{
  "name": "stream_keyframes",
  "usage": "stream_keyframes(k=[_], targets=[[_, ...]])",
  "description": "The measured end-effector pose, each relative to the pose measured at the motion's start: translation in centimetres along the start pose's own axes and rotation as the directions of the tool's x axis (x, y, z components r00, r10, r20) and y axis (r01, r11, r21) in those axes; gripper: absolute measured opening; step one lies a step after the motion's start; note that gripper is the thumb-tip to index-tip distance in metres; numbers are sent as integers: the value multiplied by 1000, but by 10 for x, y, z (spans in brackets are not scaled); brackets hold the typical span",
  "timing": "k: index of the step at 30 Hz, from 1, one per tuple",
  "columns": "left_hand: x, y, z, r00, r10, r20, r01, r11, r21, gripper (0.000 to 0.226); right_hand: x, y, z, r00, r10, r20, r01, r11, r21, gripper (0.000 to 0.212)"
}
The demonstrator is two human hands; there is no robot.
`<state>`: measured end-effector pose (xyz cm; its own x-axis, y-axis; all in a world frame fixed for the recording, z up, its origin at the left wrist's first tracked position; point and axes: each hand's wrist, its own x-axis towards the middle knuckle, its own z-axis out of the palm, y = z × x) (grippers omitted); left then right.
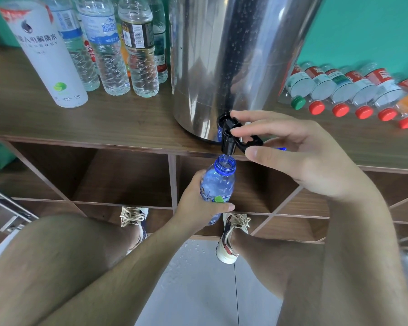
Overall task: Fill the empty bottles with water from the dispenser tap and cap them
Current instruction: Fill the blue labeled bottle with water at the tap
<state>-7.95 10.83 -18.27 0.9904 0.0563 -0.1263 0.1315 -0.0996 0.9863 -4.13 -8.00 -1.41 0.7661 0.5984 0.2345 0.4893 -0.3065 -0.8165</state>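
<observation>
A steel water dispenser (233, 55) stands on the wooden shelf top (33, 123), its black tap (231, 135) hanging over the front edge. My right hand (299, 156) pinches the tap's lever between thumb and fingers. Directly under the spout, my left hand (198, 208) grips a blue uncapped bottle (219, 182) held upright, its open mouth just below the tap. A thin stream of water runs into the mouth. The bottle's cap is not in sight.
Several upright bottles (108, 48) and a tall white can (45, 55) stand left of the dispenser. A row of capped bottles (344, 90) lies on its side at the right. Open cubbies sit below the shelf top. The wet tiled floor (198, 267) and my feet are underneath.
</observation>
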Motion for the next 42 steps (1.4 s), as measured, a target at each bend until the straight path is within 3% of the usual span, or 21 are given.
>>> stream_keyframes(k=[30, 42], targets=[[-1, 5, 1, 1000, -16, 5, 16, 1000, 19, 79, 0, 0, 3, 998, -63, -15, 61, 996, -65, 40], [1, -1, 1, 1000, 3, -2, -3, 999, 40, 80, 2, 1, 4, 999, -17, -36, 17, 1000, 1, 35]])
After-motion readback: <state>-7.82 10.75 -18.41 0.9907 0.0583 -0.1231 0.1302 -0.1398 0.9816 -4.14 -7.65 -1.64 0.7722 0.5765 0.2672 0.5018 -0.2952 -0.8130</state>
